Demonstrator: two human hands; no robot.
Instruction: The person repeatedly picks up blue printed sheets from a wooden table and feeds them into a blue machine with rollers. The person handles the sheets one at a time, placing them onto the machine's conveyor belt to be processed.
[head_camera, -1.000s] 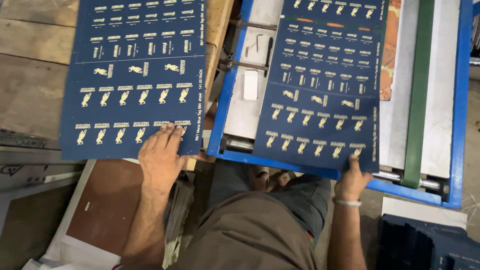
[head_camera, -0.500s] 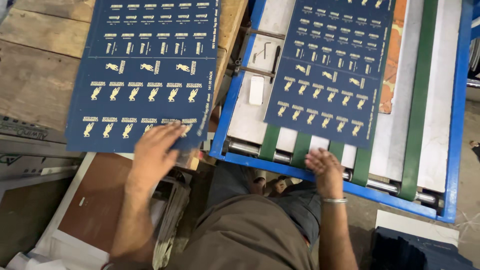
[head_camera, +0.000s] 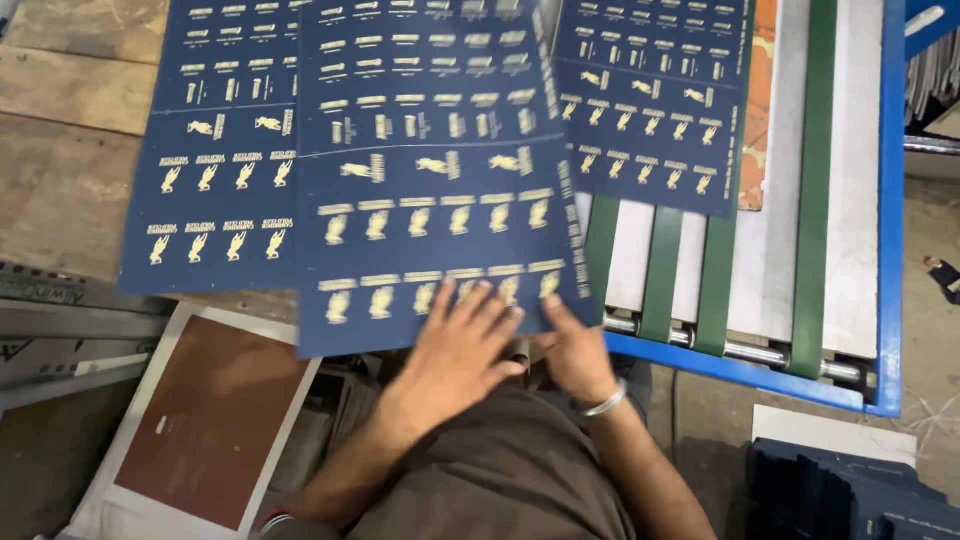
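I hold a navy printed sheet with rows of gold marks between the wooden table and the machine. My left hand lies with spread fingers on its near edge. My right hand, a metal bangle on the wrist, grips its near right corner. The sheet partly covers a stack of like sheets on the wooden table. Another navy sheet lies further up on the green belts of the blue-framed conveyor.
A brown board with a white border lies low at the left, beside grey metal bars. A pile of dark blue pieces sits at the lower right on the floor. A steel roller runs along the conveyor's near end.
My left hand lifted a sheet off the stack and carried it right toward the conveyor. My right hand left the belts and took its corner. The earlier sheet travelled further up the belts.
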